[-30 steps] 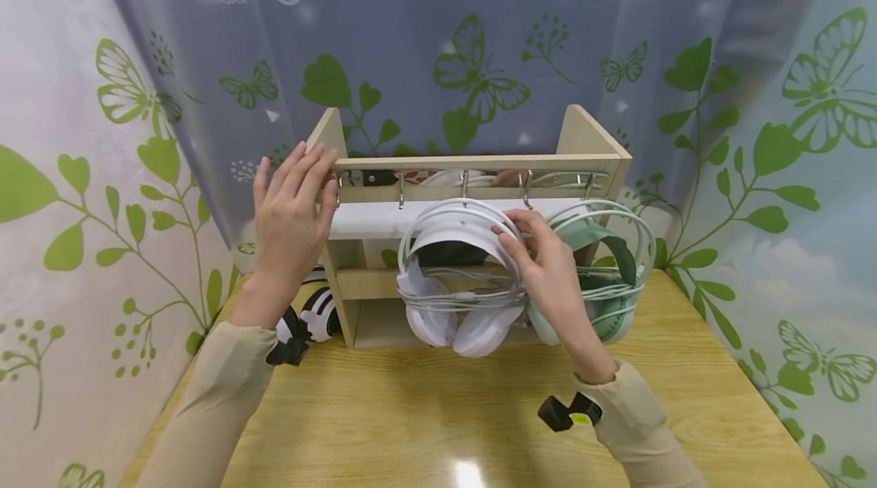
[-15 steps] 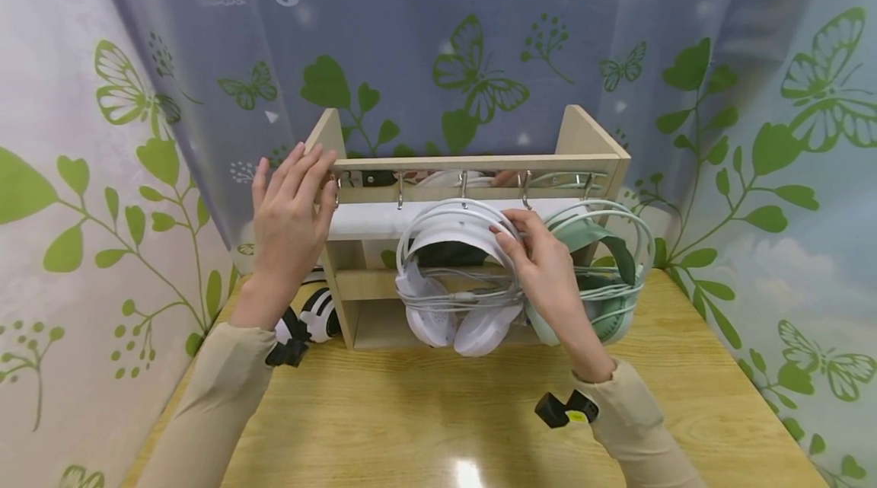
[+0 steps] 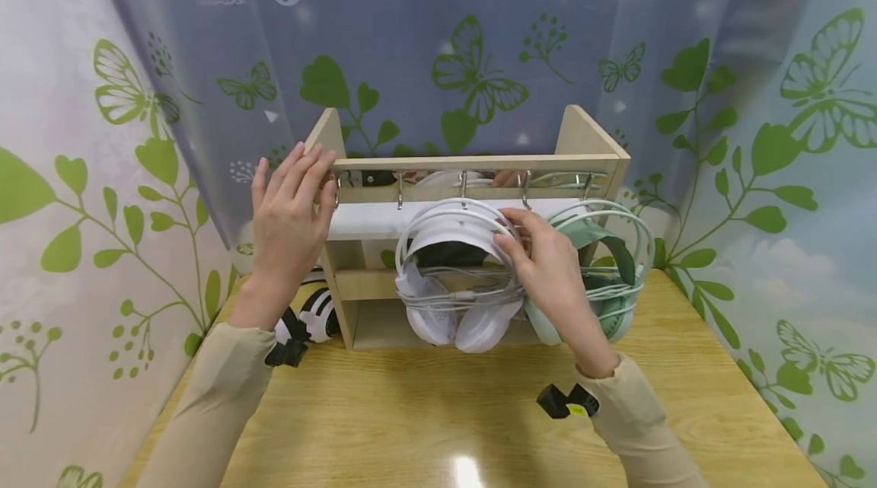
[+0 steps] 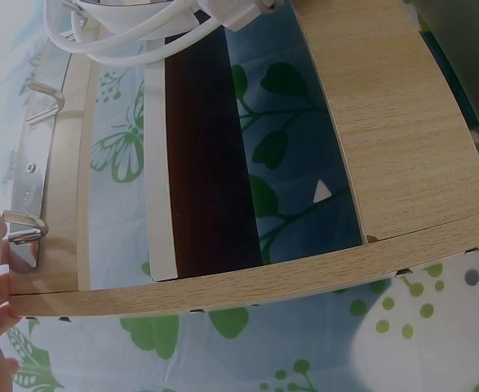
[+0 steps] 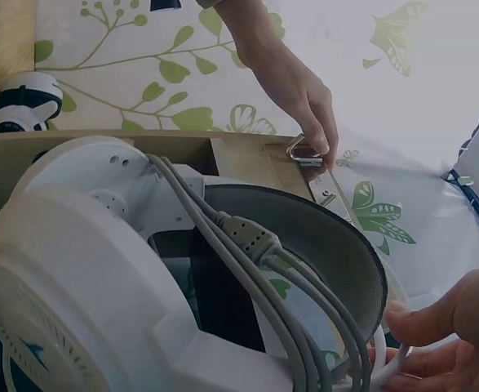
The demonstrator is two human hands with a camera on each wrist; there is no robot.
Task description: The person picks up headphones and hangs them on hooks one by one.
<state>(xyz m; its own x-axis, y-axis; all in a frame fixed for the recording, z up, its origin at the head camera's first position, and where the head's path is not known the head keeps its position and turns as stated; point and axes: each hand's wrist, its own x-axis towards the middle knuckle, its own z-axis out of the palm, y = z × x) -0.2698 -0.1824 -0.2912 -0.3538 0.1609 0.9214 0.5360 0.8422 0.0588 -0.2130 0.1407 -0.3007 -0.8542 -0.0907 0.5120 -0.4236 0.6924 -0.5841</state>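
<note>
White over-ear headphones [image 3: 479,324] hang in front of the middle of a small wooden rack [image 3: 373,284], their pale cable looped round the headband and earcups. My right hand [image 3: 550,267] pinches the right side of the headband and cable loops between thumb and fingers; the right wrist view shows this grip near the grey inner band [image 5: 337,245]. My left hand [image 3: 289,218] rests on the rack's upper left corner, fingers straight, beside the leftmost metal hook [image 3: 336,191]. In the left wrist view its fingertips touch the side panel's edge [image 4: 223,290].
Green headphones [image 3: 620,305] with a looped cable hang at the rack's right end. Several metal hooks line the top rail [image 3: 479,162]. Black-and-white headphones [image 3: 320,314] lie on the wooden table [image 3: 411,419] left of the rack. Patterned curtains [image 3: 397,39] enclose the table.
My right hand and wrist have risen very slightly, and the lower edge of the white headphones sits a touch higher. My left hand stays in place.
</note>
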